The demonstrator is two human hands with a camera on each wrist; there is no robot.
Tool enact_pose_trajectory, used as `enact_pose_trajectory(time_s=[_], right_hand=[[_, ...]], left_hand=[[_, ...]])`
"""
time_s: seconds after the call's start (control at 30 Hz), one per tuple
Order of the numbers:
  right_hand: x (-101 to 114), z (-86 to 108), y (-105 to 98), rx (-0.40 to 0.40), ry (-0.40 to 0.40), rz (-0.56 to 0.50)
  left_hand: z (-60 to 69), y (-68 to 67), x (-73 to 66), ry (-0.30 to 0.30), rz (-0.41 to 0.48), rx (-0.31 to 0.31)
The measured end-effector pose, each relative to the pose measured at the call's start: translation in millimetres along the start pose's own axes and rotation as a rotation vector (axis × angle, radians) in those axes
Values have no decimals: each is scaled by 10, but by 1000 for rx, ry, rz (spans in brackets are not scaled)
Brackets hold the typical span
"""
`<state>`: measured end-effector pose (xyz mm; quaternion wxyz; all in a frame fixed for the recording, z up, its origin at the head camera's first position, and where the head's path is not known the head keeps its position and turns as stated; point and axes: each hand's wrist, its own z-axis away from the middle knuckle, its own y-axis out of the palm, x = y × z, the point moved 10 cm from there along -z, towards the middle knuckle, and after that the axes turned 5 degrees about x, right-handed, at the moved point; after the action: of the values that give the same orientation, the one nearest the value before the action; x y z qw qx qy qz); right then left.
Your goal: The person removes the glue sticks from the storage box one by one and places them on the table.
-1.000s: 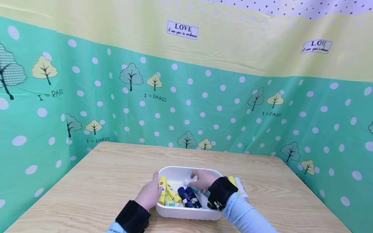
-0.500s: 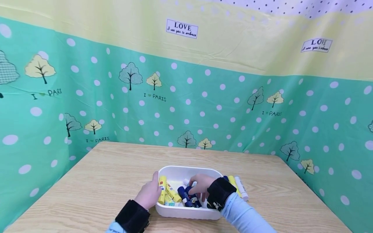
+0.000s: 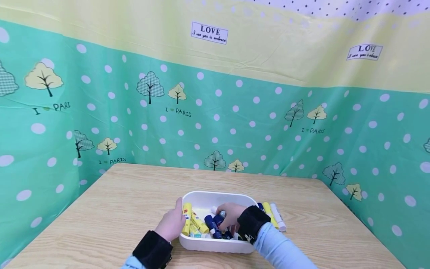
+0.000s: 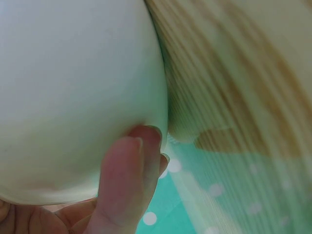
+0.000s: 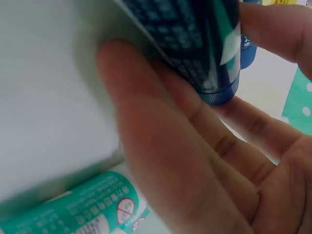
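Observation:
A white plastic bin [image 3: 215, 245] on the table holds several glue sticks. My left hand [image 3: 172, 223] grips the bin's left end; in the left wrist view its fingers [image 4: 124, 170] press the white outer wall. My right hand [image 3: 231, 216] reaches inside and holds a dark blue glue stick [image 5: 195, 44] between thumb and fingers. Another dark blue glue stick [image 3: 212, 226] lies just to its left. Yellow glue sticks [image 3: 187, 218] lie at the bin's left side. In the right wrist view, a green-and-white glue stick [image 5: 73, 209] lies below the fingers.
Outside the bin's right side, a yellow glue stick [image 3: 270, 215] and a white one [image 3: 278, 217] lie side by side on the wooden table [image 3: 151, 186], with a dark blue one partly hidden beside them. A patterned green and yellow curtain [image 3: 215, 112] hangs around the table.
My right hand has lowered from the bin's far part toward the dark blue glue sticks, and its fingers have closed round one. My left hand has stayed at the bin's left end.

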<state>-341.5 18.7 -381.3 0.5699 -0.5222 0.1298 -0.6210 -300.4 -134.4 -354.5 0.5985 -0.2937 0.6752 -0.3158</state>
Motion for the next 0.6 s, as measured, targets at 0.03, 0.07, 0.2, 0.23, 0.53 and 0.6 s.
enact_pose_trajectory(time_s=[0.03,0.07,0.2,0.23,0.53,0.6], right_hand=[[11,2,-1,-3,-5,15],[25,6,-2,-6,-12,41],[77,-4,-8,-42,-54,203],[88,-8,-11,-53,-64,244],[65,-56,-6,-42,-41,291],[58,-62,-7,-39,-32,291]], left_hand=[[0,-1,1,-1,2,0],[0,0,2,-2,3,1],[6,7,-5,-6,19,3],[7,8,-10,-3,21,3],[11,-2,-12,-4,17,2],[9,1,-8,-5,17,0]])
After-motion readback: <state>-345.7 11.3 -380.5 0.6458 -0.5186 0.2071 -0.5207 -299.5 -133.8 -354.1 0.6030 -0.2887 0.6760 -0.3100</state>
